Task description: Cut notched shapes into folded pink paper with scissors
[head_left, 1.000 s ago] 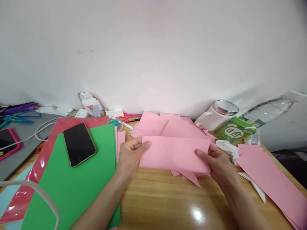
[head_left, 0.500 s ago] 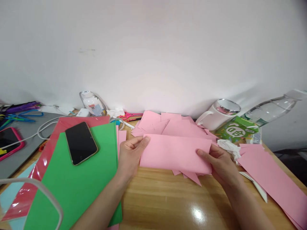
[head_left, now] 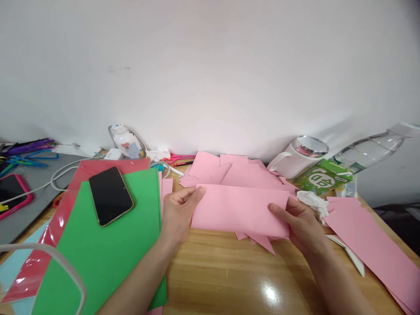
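A pink sheet of paper (head_left: 238, 210), longer than it is tall, is stretched between my two hands above the wooden desk (head_left: 210, 271). My left hand (head_left: 180, 210) pinches its left end, thumb on the near face at the upper corner. At the right end my right hand (head_left: 300, 221) grips it, thumb in front and the other fingers behind, mostly hidden. Behind the held sheet lies a loose heap of pink paper pieces (head_left: 249, 173); some pointed scraps stick out below its lower edge.
Left are green sheets (head_left: 131, 245) with a phone (head_left: 110, 196) on top, a red plastic-covered pack (head_left: 82, 175) and a white cable (head_left: 62, 262). Right are a white mug (head_left: 290, 159), a green box (head_left: 323, 177), crumpled tissue (head_left: 313, 203), a clear bottle (head_left: 374, 148) and pink strips (head_left: 370, 245).
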`<state>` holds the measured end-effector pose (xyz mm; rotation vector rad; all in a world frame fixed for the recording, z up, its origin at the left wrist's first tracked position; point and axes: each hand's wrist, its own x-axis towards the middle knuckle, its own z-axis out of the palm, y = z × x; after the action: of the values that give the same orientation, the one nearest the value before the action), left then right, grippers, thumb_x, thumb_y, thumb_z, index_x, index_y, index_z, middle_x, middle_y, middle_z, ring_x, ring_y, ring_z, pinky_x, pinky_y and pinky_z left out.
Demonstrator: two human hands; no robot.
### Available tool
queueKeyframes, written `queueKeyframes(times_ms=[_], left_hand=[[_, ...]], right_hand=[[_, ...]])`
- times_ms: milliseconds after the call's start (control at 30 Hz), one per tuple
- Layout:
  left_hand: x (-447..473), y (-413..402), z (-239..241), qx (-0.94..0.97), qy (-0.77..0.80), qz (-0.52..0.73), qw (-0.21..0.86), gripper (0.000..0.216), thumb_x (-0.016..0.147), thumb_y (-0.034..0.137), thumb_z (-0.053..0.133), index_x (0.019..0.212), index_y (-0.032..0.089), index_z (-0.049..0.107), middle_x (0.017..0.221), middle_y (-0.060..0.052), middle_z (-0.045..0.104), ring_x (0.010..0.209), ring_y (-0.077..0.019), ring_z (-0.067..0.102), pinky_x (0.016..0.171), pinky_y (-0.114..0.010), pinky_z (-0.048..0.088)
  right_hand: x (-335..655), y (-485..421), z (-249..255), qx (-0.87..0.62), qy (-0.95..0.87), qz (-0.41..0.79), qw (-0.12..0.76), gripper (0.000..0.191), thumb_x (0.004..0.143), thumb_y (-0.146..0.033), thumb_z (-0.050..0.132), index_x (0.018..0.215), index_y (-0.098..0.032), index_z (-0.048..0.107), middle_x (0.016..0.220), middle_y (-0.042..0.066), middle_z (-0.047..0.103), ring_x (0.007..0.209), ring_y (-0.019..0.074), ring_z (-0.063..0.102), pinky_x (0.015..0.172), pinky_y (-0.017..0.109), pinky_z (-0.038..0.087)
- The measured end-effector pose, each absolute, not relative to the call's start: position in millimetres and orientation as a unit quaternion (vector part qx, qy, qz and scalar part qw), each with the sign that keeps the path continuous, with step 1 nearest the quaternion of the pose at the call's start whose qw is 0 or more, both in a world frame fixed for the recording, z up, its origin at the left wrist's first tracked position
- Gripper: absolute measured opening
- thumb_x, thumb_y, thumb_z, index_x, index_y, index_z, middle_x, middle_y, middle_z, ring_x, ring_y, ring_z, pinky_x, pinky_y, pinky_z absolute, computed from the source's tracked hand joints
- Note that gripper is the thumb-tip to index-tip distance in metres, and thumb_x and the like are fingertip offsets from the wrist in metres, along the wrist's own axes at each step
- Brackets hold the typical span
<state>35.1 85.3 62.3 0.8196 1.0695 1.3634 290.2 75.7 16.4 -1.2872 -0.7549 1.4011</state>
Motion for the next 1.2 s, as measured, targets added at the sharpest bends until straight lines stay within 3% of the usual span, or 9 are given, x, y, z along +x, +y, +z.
queueKeyframes(times_ms=[167,367,567,800,1033,1200], left_hand=[[35,89,60,0.342,0.462,0.579,0.578,0.018,0.064,0.030,0.076,0.077,0.018,0.076,0.059,0.001,0.067,0.057,-0.0095,0.056,0.053,-0.018,0.044],[32,97,52,0.333,0.493,0.585,0.551,0.023,0.057,0.031,0.079,0.074,0.016,0.075,0.057,0.002,0.066,0.055,-0.0091,0.054,0.052,-0.018,0.043],[33,103,50,0.317,0.504,0.573,0.563,0.028,0.051,0.032,0.082,0.073,0.015,0.075,0.057,0.001,0.066,0.052,-0.0082,0.051,0.047,-0.017,0.039],[33,105,48,0.305,0.519,0.562,0.568,0.030,0.049,0.033,0.083,0.072,0.016,0.075,0.058,0.001,0.067,0.051,-0.0084,0.051,0.046,-0.018,0.040],[32,107,46,0.309,0.512,0.559,0.574,0.028,0.049,0.032,0.083,0.070,0.015,0.074,0.060,-0.001,0.067,0.055,-0.0106,0.055,0.050,-0.019,0.044],[33,103,48,0.332,0.508,0.537,0.586,0.027,0.054,0.032,0.081,0.072,0.015,0.074,0.058,-0.001,0.066,0.053,-0.0101,0.054,0.048,-0.019,0.043]], right_hand=[[286,75,19,-0.539,-0.310,0.563,0.544,0.022,0.066,-0.035,0.077,0.082,-0.021,0.072,0.075,0.003,0.072,0.059,0.0140,0.061,0.051,0.022,0.049],[282,74,24,-0.547,-0.334,0.523,0.561,0.021,0.063,-0.036,0.078,0.071,-0.018,0.070,0.066,0.000,0.067,0.053,0.0120,0.054,0.047,0.022,0.042],[282,75,26,-0.562,-0.368,0.486,0.559,0.031,0.063,-0.041,0.076,0.055,-0.016,0.060,0.052,-0.003,0.055,0.045,0.0085,0.040,0.042,0.022,0.031],[285,74,27,-0.570,-0.385,0.472,0.551,0.037,0.066,-0.041,0.074,0.051,-0.016,0.052,0.048,-0.005,0.042,0.045,0.0063,0.030,0.041,0.021,0.021],[285,75,29,-0.569,-0.389,0.471,0.551,0.038,0.065,-0.044,0.074,0.050,-0.016,0.053,0.047,-0.005,0.044,0.044,0.0067,0.032,0.041,0.021,0.024],[292,79,24,-0.594,-0.374,0.481,0.525,0.036,0.061,-0.049,0.074,0.056,-0.016,0.061,0.047,-0.002,0.052,0.044,0.0111,0.044,0.040,0.023,0.031]])
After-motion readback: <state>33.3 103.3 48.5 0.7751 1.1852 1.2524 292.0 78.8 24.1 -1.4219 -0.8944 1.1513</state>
